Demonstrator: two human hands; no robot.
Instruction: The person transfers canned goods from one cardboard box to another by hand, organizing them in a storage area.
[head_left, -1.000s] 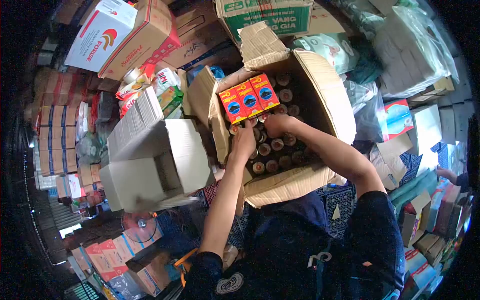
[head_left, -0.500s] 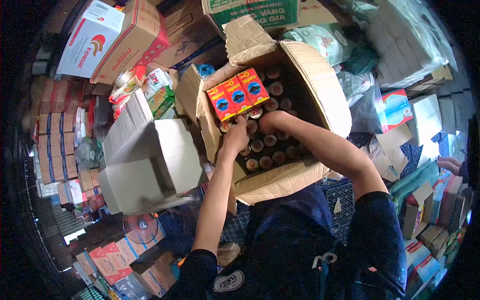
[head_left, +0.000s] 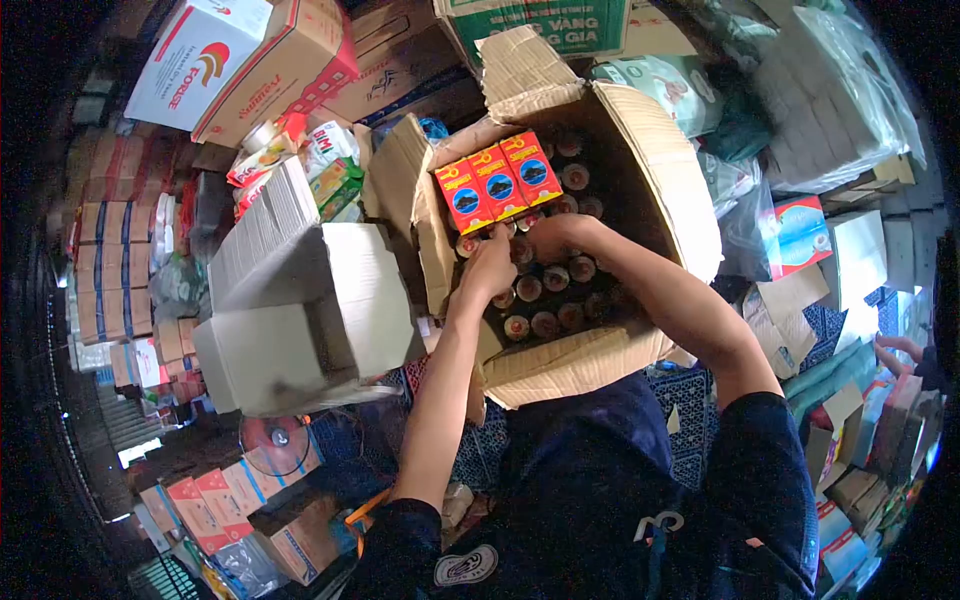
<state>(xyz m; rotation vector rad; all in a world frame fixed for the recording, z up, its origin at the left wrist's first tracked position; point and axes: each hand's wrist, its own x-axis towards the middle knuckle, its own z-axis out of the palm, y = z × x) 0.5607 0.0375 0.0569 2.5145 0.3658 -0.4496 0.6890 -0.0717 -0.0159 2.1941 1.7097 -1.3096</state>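
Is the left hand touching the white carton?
Apart: the head view shows the brown carton's side between the left hand and the white carton.

We see three red boxes [head_left: 499, 184] side by side in a row, their printed faces turned up, each with yellow lettering and a blue round picture holding a dark shape. They sit at the far left corner of an open cardboard carton [head_left: 572, 371], their row slanting up to the right. Below and beside them we find many round-topped items [head_left: 529, 288] standing in close rows, their ends pale-rimmed with reddish centres. The carton's brown flaps splay outward.
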